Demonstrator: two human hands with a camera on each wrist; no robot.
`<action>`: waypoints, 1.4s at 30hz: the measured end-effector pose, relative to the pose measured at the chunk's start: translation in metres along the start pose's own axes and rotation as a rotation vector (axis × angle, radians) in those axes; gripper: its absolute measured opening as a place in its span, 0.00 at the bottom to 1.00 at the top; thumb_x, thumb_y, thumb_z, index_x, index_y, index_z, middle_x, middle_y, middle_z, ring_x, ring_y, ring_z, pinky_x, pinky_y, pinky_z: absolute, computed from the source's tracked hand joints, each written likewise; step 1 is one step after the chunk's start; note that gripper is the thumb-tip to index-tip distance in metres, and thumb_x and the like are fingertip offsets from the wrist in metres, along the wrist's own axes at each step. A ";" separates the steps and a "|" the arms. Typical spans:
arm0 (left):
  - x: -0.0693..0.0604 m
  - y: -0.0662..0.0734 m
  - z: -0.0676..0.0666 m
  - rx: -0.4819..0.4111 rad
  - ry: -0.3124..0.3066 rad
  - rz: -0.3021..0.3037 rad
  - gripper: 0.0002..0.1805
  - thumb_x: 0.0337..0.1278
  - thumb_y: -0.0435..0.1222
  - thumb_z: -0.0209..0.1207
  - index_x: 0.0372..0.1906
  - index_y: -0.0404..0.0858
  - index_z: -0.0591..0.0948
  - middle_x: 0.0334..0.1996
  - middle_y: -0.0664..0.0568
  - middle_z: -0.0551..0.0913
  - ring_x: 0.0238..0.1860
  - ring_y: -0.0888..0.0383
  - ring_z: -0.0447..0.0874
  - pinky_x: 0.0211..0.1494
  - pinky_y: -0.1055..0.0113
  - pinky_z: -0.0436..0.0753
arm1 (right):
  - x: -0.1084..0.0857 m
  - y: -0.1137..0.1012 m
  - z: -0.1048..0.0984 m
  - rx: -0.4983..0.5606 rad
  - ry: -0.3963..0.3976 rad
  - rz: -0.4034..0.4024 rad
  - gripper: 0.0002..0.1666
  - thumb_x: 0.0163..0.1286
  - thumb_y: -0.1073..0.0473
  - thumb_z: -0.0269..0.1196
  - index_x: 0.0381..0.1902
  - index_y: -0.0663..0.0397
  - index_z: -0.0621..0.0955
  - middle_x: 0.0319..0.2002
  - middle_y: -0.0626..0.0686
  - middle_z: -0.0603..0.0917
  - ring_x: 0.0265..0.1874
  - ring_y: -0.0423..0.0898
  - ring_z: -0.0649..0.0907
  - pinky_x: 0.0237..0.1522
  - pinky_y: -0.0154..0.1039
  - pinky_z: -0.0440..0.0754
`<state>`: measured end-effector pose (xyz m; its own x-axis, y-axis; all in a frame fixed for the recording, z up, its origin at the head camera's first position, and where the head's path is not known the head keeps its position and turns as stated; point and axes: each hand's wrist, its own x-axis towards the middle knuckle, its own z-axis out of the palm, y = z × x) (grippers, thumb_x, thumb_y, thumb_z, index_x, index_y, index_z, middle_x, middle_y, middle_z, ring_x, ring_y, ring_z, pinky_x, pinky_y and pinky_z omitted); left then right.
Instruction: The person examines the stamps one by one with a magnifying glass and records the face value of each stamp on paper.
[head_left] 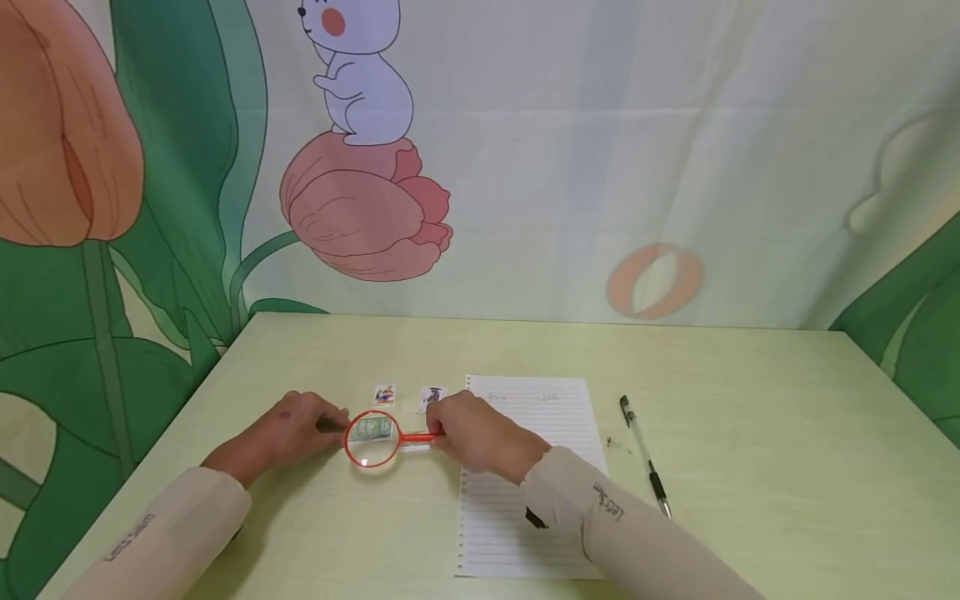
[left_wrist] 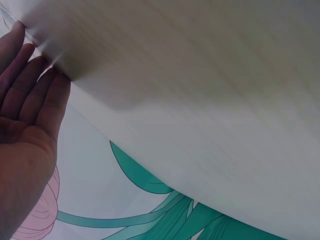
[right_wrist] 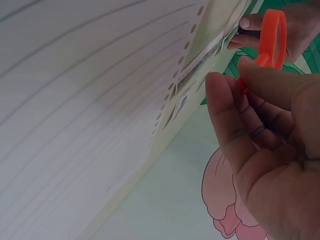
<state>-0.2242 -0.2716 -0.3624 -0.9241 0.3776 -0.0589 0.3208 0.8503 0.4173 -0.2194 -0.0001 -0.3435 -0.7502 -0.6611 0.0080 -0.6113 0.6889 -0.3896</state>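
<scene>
My right hand (head_left: 474,429) pinches the red handle of a magnifying glass (head_left: 402,437) between thumb and fingers. Its round lens is over a greenish printed paper piece (head_left: 372,429), like a stamp, which shows through the glass. Close to the lens's left rim, my left hand (head_left: 297,429) rests its fingertips on the table; the left wrist view shows the fingers (left_wrist: 52,100) fairly straight, touching the surface. Whether they also touch the paper piece is hidden. Behind the lens lie two small stamps, one colourful stamp (head_left: 384,395) and one dark-printed stamp (head_left: 432,398), partly beside my right fingers.
A lined, hole-punched sheet (head_left: 525,533) with faint writing lies under my right forearm. Right of it is a black-capped pen (head_left: 641,450), with a small dark mark between them. A printed curtain (head_left: 525,167) hangs behind the pale table (head_left: 750,417).
</scene>
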 end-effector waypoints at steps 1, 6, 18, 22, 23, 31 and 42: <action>0.000 0.000 0.000 -0.002 -0.002 -0.002 0.12 0.53 0.34 0.72 0.43 0.36 0.90 0.47 0.43 0.88 0.54 0.44 0.83 0.57 0.46 0.74 | 0.000 0.000 0.000 0.002 -0.002 0.001 0.10 0.66 0.65 0.69 0.27 0.53 0.79 0.23 0.44 0.75 0.26 0.40 0.72 0.29 0.29 0.70; -0.001 0.001 0.000 -0.010 -0.015 -0.023 0.13 0.53 0.35 0.72 0.44 0.36 0.90 0.48 0.42 0.87 0.55 0.43 0.82 0.57 0.45 0.76 | 0.001 0.000 0.000 0.011 -0.006 0.009 0.08 0.66 0.65 0.69 0.28 0.54 0.80 0.25 0.45 0.78 0.25 0.39 0.72 0.28 0.29 0.70; -0.001 0.003 0.000 -0.005 -0.018 -0.039 0.12 0.54 0.34 0.72 0.44 0.37 0.90 0.48 0.43 0.88 0.55 0.43 0.82 0.56 0.47 0.76 | 0.002 0.000 0.003 0.022 -0.012 0.012 0.08 0.66 0.65 0.69 0.28 0.54 0.80 0.24 0.44 0.76 0.25 0.39 0.73 0.28 0.28 0.71; -0.001 0.003 0.000 -0.005 -0.016 -0.034 0.12 0.54 0.33 0.71 0.44 0.36 0.90 0.48 0.42 0.87 0.55 0.44 0.82 0.56 0.47 0.74 | 0.002 -0.001 0.002 0.029 -0.017 0.016 0.09 0.66 0.66 0.69 0.27 0.54 0.80 0.23 0.44 0.76 0.25 0.39 0.72 0.27 0.28 0.71; -0.001 0.003 0.000 -0.006 -0.016 -0.031 0.12 0.54 0.33 0.71 0.44 0.36 0.90 0.48 0.42 0.87 0.55 0.44 0.82 0.57 0.47 0.74 | 0.002 -0.001 0.002 0.029 -0.019 0.017 0.09 0.66 0.66 0.69 0.27 0.54 0.80 0.23 0.44 0.76 0.25 0.39 0.72 0.27 0.28 0.71; -0.002 0.003 -0.001 -0.017 -0.017 -0.026 0.12 0.54 0.32 0.71 0.44 0.35 0.90 0.48 0.41 0.87 0.55 0.42 0.82 0.57 0.47 0.78 | 0.002 -0.001 0.001 0.018 -0.021 0.020 0.09 0.66 0.65 0.69 0.27 0.54 0.80 0.23 0.44 0.76 0.25 0.39 0.72 0.28 0.28 0.70; -0.001 0.001 0.000 -0.009 -0.017 -0.021 0.12 0.54 0.34 0.72 0.44 0.36 0.90 0.48 0.42 0.87 0.55 0.43 0.82 0.57 0.46 0.75 | 0.000 -0.003 -0.001 0.031 -0.045 0.051 0.07 0.67 0.64 0.69 0.29 0.53 0.81 0.24 0.44 0.77 0.25 0.39 0.73 0.27 0.28 0.70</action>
<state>-0.2233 -0.2711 -0.3623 -0.9270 0.3657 -0.0835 0.2991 0.8548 0.4241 -0.2176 -0.0017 -0.3417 -0.7677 -0.6386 -0.0534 -0.5640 0.7128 -0.4170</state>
